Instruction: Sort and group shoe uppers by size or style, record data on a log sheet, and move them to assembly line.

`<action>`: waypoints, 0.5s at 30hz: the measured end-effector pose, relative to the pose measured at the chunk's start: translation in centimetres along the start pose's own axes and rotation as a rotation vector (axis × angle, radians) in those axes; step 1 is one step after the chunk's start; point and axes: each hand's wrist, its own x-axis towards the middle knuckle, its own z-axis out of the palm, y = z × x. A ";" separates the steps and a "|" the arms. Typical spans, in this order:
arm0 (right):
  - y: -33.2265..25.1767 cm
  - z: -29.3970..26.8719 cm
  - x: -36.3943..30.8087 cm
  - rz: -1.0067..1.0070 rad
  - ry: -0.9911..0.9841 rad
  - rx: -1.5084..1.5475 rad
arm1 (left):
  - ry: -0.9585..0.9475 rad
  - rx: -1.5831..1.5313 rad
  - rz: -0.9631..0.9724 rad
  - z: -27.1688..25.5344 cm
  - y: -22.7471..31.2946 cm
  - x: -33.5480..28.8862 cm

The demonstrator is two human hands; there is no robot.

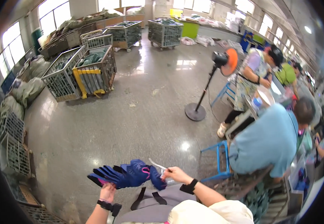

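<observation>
The left hand (107, 191) comes up from the lower edge at about 7 o'clock and is closed around the underside of a stack of dark blue gloves (126, 175), gripping them near their fingertip end. A black wristband (104, 204) sits on that wrist. The right hand (174, 173), just past 6 o'clock, pinches the cuff end of the same stack, its fingers shut on the blue fabric together with a thin piece of clear plastic (158, 165) that sticks up to the left of the knuckles. A black watch (189, 186) wraps the right wrist. The gloves hang in the air between the two hands, fanned out, with pink trim showing on some of them, above the person's grey lap (158, 207).

Beyond the hands lies a polished grey floor (132, 112). At 3 o'clock a person in a light blue shirt (268, 143) sits on a blue stool (216, 160), back turned. Farther off, at about 2 o'clock, another person in a patterned top (249, 76) leans over a desk. A standing fan with an orange head (225, 59) rises from a round black base at 1 o'clock. Wire cages (83, 71) loaded with cloth stand at 10 to 11 o'clock, more rolling cages (165, 31) at 12 o'clock, and stuffed sacks (29, 89) line the wall under the windows at 9 o'clock.
</observation>
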 end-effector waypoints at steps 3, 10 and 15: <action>-3.3 -3.0 9.2 0.024 -0.030 0.262 | 0.184 0.224 0.056 7.6 5.2 3.6; -11.7 -12.9 28.7 0.138 0.018 0.514 | 0.157 0.149 -0.141 12.6 9.5 26.1; -17.7 -26.7 37.6 0.205 0.179 0.388 | -0.172 0.563 -0.205 29.7 13.7 44.2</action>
